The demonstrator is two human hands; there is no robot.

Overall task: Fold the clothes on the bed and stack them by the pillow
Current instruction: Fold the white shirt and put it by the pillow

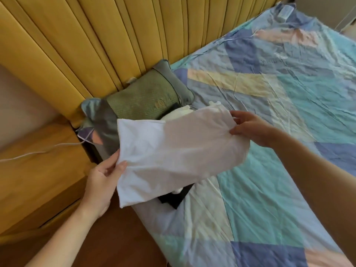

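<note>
Item in hand: a folded white cotton garment (179, 151), roughly rectangular, held above the bed near the pillow end.
Left hand: the left hand (100, 182) pinches the near-left edge of the garment, thumb on top and fingers beneath.
Right hand: the right hand (248, 128) grips the far-right end, fingers curled round the bunched fabric.
Position: the garment hangs above a stack of folded clothes (173, 197), of which a black piece and a cream piece show at the edges.
Destination: the stack lies on the patchwork bedsheet in blue, teal and cream (269, 170), just beside the green quilted pillow with grey trim (146, 93), which rests against the yellow padded headboard (96, 35).
Handling: the fabric appears light, soft and limp; it sags between the two hands and would lose its fold if held at one end only.
Grasp points: the two short ends, as held, keep the folded layers together; a flat palm underneath would probably steady it further.
Step in hand: apparently setting the folded garment onto the stack.
Risk: the layers may slip apart on release; the stack sits near the mattress edge.
Other items: a white cable (48, 149) runs across the wooden bedside cabinet (38, 180).
</note>
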